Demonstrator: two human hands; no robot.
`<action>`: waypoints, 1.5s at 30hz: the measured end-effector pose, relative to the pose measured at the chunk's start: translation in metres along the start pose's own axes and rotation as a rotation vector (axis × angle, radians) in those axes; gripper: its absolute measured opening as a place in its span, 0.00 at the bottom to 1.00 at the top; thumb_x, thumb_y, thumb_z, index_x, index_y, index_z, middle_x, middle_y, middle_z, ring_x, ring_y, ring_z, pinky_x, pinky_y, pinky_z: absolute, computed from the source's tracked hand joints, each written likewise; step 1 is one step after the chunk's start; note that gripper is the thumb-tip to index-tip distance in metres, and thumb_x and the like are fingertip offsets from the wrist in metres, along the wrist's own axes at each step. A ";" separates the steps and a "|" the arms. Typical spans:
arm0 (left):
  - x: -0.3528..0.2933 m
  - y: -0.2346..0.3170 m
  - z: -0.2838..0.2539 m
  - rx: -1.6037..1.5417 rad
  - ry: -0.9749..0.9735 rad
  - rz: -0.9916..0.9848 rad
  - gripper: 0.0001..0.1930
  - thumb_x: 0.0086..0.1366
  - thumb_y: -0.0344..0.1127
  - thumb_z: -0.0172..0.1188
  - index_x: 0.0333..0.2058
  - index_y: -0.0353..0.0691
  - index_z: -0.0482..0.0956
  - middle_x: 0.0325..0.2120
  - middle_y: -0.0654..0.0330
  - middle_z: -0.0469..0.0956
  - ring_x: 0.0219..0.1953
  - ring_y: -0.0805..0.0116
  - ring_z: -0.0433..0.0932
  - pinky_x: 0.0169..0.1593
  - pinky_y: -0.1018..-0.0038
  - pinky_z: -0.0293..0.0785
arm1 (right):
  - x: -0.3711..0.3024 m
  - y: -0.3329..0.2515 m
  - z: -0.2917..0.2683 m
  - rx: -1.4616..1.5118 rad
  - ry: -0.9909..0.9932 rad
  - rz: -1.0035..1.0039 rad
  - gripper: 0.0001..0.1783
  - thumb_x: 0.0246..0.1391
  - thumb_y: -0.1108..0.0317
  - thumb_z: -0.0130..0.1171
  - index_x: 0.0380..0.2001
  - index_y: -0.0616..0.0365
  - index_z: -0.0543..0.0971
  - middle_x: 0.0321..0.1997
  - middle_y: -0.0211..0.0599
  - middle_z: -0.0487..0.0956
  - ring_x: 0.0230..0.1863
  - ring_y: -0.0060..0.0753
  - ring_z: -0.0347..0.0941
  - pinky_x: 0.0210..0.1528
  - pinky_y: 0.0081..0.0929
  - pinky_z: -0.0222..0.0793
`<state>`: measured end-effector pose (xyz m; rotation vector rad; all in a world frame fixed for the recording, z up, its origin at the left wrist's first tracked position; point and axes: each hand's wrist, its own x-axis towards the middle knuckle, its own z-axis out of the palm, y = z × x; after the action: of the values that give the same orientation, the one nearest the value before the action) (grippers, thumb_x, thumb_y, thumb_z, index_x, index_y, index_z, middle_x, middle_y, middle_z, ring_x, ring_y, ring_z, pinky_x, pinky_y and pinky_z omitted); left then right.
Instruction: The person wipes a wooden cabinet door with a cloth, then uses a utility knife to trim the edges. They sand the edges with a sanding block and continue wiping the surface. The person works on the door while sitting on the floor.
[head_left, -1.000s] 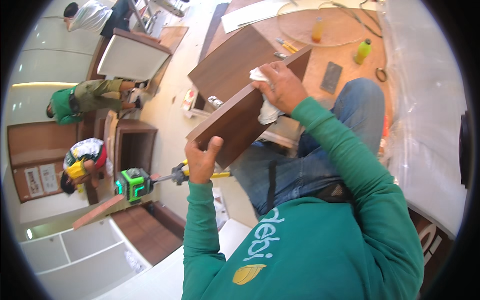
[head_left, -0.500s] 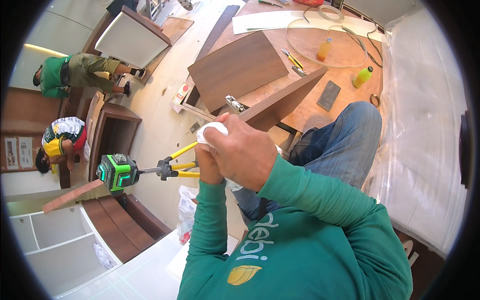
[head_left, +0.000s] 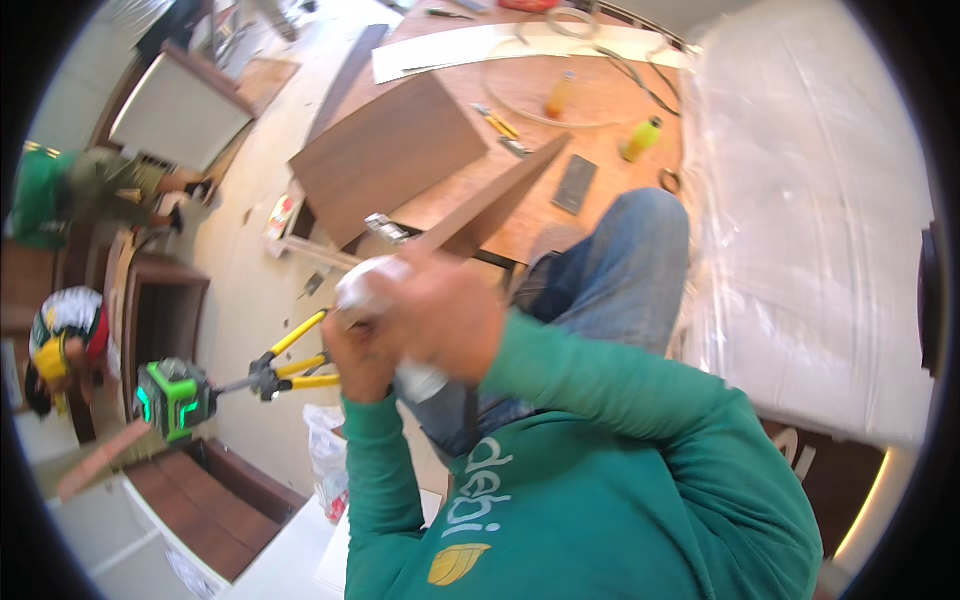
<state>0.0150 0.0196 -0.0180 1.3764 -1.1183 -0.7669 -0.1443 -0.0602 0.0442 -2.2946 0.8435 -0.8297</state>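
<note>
Two hands meet at the near end of the brown wood-grain panel (head_left: pixel 505 200) (ref. for all positions). R hand (head_left: pixel 445 315), motion-blurred, is curled closed around a crumpled white cloth (head_left: pixel 372 283), prob. to keep it bunched for pressing on the panel edge; cloth-to-panel contact can't be confirmed. L hand (head_left: pixel 362 365) sits just beneath R hand, prob. to steady that end; fingers mostly hidden, so opening & hold can't be told. Panel extends fwd. and right from both hands; cloth lies within R fist, at panel's near end. Left of panel: flat brown board (head_left: pixel 390 155), metal cabinet hinge (head_left: pixel 385 228), tripod-mtd. laser level (head_left: pixel 178 398). Right of panel: gray rectangular plate (head_left: pixel 575 184).
</note>
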 end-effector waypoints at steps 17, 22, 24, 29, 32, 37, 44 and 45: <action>0.015 0.027 0.010 0.143 0.122 0.041 0.16 0.64 0.27 0.74 0.50 0.33 0.86 0.41 0.55 0.89 0.43 0.67 0.88 0.49 0.69 0.83 | 0.010 0.024 -0.019 0.122 0.015 -0.086 0.13 0.60 0.66 0.70 0.48 0.48 0.85 0.41 0.47 0.79 0.39 0.56 0.81 0.41 0.47 0.79; 0.011 0.011 0.002 0.183 0.134 0.189 0.17 0.61 0.24 0.69 0.50 0.35 0.84 0.41 0.52 0.89 0.45 0.61 0.89 0.49 0.65 0.83 | 0.023 -0.006 -0.007 0.189 -0.077 -0.203 0.14 0.61 0.68 0.71 0.49 0.56 0.84 0.44 0.50 0.80 0.43 0.58 0.81 0.46 0.46 0.78; 0.011 0.008 0.003 0.213 0.141 0.215 0.18 0.62 0.24 0.69 0.52 0.36 0.83 0.42 0.52 0.88 0.45 0.61 0.89 0.49 0.66 0.83 | 0.023 -0.004 -0.008 0.228 -0.081 -0.172 0.14 0.61 0.67 0.70 0.50 0.53 0.83 0.45 0.50 0.81 0.44 0.59 0.81 0.47 0.47 0.78; 0.006 0.005 0.007 -0.059 0.222 0.092 0.23 0.65 0.25 0.68 0.59 0.37 0.77 0.48 0.53 0.85 0.49 0.66 0.85 0.53 0.68 0.81 | 0.032 0.032 -0.015 0.296 -0.053 0.083 0.15 0.63 0.60 0.68 0.50 0.52 0.82 0.44 0.54 0.83 0.47 0.63 0.82 0.50 0.52 0.77; 0.016 -0.013 0.005 -0.128 0.367 0.151 0.24 0.67 0.26 0.69 0.59 0.33 0.70 0.50 0.50 0.83 0.52 0.66 0.84 0.57 0.70 0.79 | 0.053 0.060 -0.012 -0.042 -0.050 0.058 0.16 0.64 0.59 0.67 0.50 0.55 0.83 0.43 0.57 0.85 0.48 0.64 0.82 0.51 0.51 0.77; 0.042 -0.019 0.006 -0.279 0.559 0.225 0.21 0.70 0.25 0.70 0.54 0.33 0.68 0.50 0.48 0.83 0.52 0.66 0.84 0.58 0.70 0.79 | 0.099 0.062 -0.003 -0.051 -0.164 0.091 0.19 0.64 0.57 0.67 0.52 0.55 0.85 0.44 0.57 0.87 0.51 0.62 0.83 0.54 0.52 0.77; 0.064 -0.036 -0.013 -0.170 0.655 0.209 0.17 0.72 0.27 0.69 0.52 0.34 0.71 0.47 0.53 0.84 0.49 0.69 0.84 0.55 0.72 0.80 | 0.135 0.065 0.024 -0.139 -0.206 0.160 0.24 0.64 0.51 0.65 0.58 0.52 0.84 0.53 0.53 0.87 0.57 0.60 0.83 0.61 0.50 0.77; 0.065 -0.037 -0.016 -0.170 0.661 0.204 0.17 0.72 0.28 0.69 0.52 0.33 0.72 0.46 0.53 0.85 0.49 0.69 0.84 0.55 0.72 0.80 | 0.137 0.064 0.026 -0.132 -0.226 0.177 0.25 0.64 0.51 0.64 0.59 0.52 0.84 0.54 0.53 0.87 0.58 0.59 0.82 0.62 0.50 0.77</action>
<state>0.0578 -0.0386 -0.0418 1.2155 -0.6375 -0.2153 -0.0657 -0.1918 0.0334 -2.3302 1.0051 -0.4400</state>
